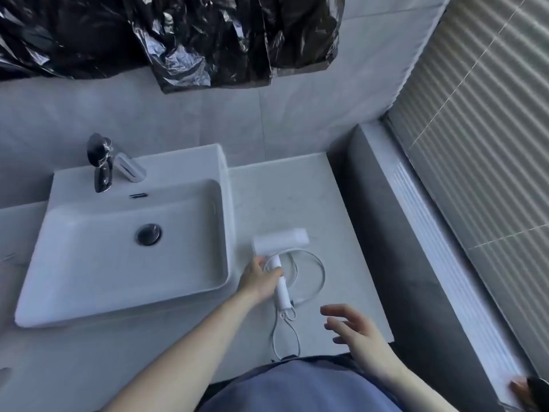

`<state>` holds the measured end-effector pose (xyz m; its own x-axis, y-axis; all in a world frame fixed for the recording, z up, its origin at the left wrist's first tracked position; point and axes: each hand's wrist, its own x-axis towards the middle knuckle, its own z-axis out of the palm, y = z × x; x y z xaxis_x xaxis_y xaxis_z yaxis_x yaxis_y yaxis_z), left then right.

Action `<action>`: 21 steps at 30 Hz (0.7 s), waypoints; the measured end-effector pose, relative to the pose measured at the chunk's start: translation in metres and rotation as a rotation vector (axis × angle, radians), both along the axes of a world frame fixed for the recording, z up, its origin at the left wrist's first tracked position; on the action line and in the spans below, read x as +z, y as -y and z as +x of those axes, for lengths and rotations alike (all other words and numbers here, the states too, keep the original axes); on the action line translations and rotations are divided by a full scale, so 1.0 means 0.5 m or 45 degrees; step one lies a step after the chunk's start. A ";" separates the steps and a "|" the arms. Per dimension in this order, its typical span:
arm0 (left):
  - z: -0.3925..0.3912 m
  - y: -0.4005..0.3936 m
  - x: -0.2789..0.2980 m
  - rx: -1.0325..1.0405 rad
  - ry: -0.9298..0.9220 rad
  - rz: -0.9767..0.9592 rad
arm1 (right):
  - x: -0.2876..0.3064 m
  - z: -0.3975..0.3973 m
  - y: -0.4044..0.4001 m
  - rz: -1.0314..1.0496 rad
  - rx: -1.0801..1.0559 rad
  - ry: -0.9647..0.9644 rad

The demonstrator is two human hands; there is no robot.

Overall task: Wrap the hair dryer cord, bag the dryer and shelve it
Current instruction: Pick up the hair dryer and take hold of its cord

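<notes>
A white hair dryer (280, 240) lies on the pale counter (285, 191) just right of the sink, barrel pointing right and handle toward me. My left hand (260, 278) is closed around the upper part of the handle. The white cord (312, 270) lies loose in a loop right of the handle, and a second narrow loop trails down to the counter's front edge. My right hand (353, 328) hovers open over the counter, right of the handle's lower end, fingers spread and touching nothing.
A white rectangular basin (74, 281) with a dark tap (101, 165) fills the counter's left side. Black plastic sheeting (166, 37) hangs on the wall above. A grey ledge (386, 233) and window blinds border the right.
</notes>
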<state>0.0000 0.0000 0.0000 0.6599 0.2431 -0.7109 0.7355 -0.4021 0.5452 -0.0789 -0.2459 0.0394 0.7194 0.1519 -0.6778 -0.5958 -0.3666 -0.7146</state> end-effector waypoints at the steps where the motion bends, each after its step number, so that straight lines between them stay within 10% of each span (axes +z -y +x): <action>1: 0.009 0.007 -0.014 0.023 -0.035 0.003 | -0.002 0.011 0.004 0.009 -0.007 0.007; 6: 0.018 0.037 -0.055 -0.059 -0.230 0.129 | 0.001 0.075 0.013 0.018 -0.041 0.010; 21: -0.049 0.065 0.018 0.255 0.192 0.123 | 0.040 0.218 -0.071 -0.028 0.032 0.163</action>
